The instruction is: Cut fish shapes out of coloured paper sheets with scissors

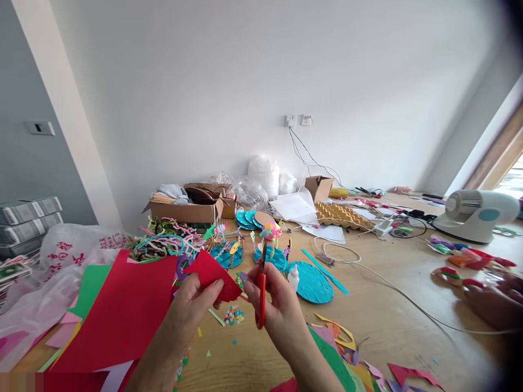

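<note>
My left hand (200,299) pinches a piece of red paper (212,269) between thumb and fingers. Orange-handled scissors (261,302) are in my right hand (278,299), blades pointing up and away, apart from the red piece. Behind the hands are blue discs with small decorated figures (269,256). Just right of the scissors, a small white bottle (293,277) stands by a round blue disc (312,283). Small coloured dots (234,314) lie below and between my hands. A large red sheet (126,310) lies on other coloured sheets at the left.
Paper scraps (347,348) lie at the front right. A cable (400,288) crosses the table (379,305) toward another person's hand (490,302) at the right edge. Farther back are a cardboard box (183,211), an egg tray (343,216) and a white fan (474,215).
</note>
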Action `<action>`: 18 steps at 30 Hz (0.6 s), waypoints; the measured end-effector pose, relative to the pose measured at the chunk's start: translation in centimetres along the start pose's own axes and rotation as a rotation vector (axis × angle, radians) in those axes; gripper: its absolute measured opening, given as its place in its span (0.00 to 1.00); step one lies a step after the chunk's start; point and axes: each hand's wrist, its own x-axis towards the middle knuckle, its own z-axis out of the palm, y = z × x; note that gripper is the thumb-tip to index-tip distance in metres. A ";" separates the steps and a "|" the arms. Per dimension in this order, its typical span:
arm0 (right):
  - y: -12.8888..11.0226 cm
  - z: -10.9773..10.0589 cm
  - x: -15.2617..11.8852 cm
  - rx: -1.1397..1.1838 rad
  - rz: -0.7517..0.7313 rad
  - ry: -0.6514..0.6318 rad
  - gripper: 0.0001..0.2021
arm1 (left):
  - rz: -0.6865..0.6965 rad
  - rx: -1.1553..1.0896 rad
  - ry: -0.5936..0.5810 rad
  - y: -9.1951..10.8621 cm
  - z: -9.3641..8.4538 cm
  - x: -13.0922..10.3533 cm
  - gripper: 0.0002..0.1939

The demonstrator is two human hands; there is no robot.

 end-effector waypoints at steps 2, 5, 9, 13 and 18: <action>-0.8 -0.4 -0.6 -0.097 -0.008 -0.085 0.10 | 0.016 -0.072 0.013 0.0 -0.4 0.2 0.10; -1.6 -0.6 -1.2 -0.212 0.038 -0.287 0.13 | 0.028 -0.141 0.026 0.3 -0.8 0.4 0.11; -1.2 0.2 -1.1 -0.287 0.094 -0.392 0.15 | 0.040 -0.210 0.067 0.9 -0.9 0.5 0.11; -0.1 0.8 -0.7 -0.291 0.115 -0.415 0.15 | 0.072 -0.271 0.075 0.9 -0.9 0.6 0.08; 0.4 0.9 -0.7 -0.239 0.144 -0.419 0.14 | 0.047 -0.320 0.088 0.5 -1.1 0.5 0.07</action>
